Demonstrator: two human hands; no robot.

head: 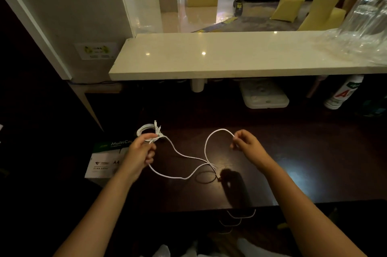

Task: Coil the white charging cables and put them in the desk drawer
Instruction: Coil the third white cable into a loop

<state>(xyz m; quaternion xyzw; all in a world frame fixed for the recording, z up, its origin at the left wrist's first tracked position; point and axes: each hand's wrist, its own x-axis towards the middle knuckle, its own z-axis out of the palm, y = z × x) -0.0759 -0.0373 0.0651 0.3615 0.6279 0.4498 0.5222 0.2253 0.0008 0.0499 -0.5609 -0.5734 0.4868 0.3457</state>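
Observation:
My left hand [140,152] grips a small coil of white charging cable [147,131] above the dark desk [293,162], with plug ends sticking up from the bundle. From the coil a loose length of white cable [188,157] sags across the desk and loops up to my right hand [246,143], which pinches it between thumb and fingers. The free end lies on the desk near a dark shadow. More white cable loops [240,216] hang below the desk's front edge; whether they lie in a drawer is too dark to tell.
A box of A4 paper [104,160] sits at the left of the desk under my left forearm. A white counter [209,55] overhangs the back, with clear plastic [360,32] on its right end. A white device [263,97] and a bottle [343,93] stand beneath it.

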